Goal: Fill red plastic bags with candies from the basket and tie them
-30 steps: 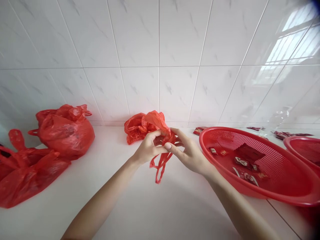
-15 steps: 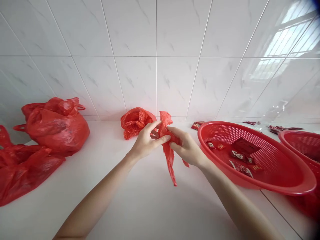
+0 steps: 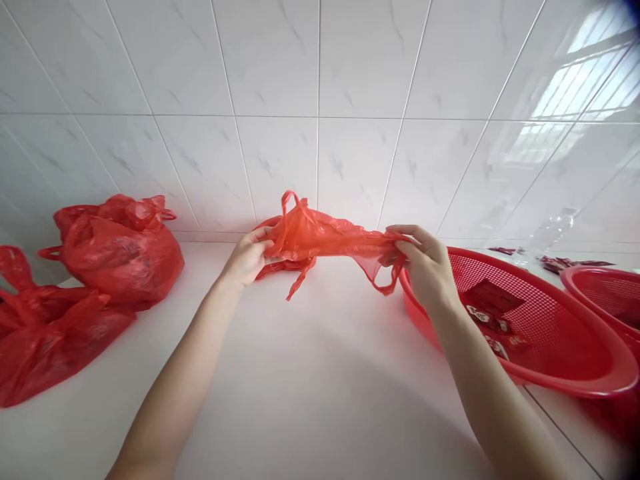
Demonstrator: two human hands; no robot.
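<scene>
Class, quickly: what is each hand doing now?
Left hand: closed on one end of a thin red plastic bag.
Right hand: closed on its other end.

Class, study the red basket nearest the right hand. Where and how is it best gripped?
Likely by the near rim of the basket, from the person's side, fingers under the lip and thumb on top. The rim flares outward, giving an edge to curl around, while the far side lies close to the wall.

crinkled glossy plastic bag point(image 3: 325, 237), shiny smooth wall tiles point(image 3: 280, 60), smooth pale countertop point(image 3: 280, 387)
</scene>
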